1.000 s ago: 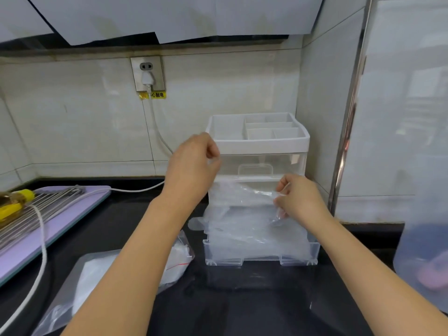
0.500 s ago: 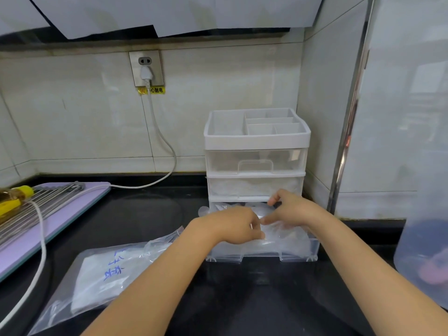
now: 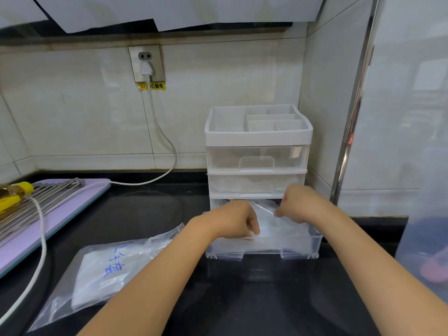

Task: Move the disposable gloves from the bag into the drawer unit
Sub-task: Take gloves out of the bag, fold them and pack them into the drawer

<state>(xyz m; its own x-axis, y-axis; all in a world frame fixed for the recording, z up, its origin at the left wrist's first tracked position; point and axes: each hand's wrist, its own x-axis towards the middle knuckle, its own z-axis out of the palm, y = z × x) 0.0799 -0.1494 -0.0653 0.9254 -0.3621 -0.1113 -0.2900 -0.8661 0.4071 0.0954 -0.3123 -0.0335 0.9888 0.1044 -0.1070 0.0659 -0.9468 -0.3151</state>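
The disposable gloves (image 3: 271, 221) lie as a crumpled clear film inside the pulled-out bottom drawer (image 3: 300, 248) of the drawer unit (image 3: 258, 139), puffed up above its rim. My left hand (image 3: 232, 220) has its fingers curled at the drawer's front edge, pinching the film. My right hand (image 3: 299, 204), at 2 o'clock from the left, nips a raised fold with curled fingers. The main risk I see is cling. This plastic is so light that it could stick to my fingers and lift out again when I pull away. A fold left proud of the rim could also catch under the middle drawer and jam the bottom one when I push it in. The unit looks light on the glossy black counter (image 3: 242, 299), so a hard shove may slide it toward the wall rather than seat the drawer. At 8 o'clock from the unit the bag (image 3: 104, 267), marked in blue pen, appears to hold more white material. It lies just beside my left forearm, which could sweep it toward the white cord (image 3: 36, 238) at 9 o'clock.
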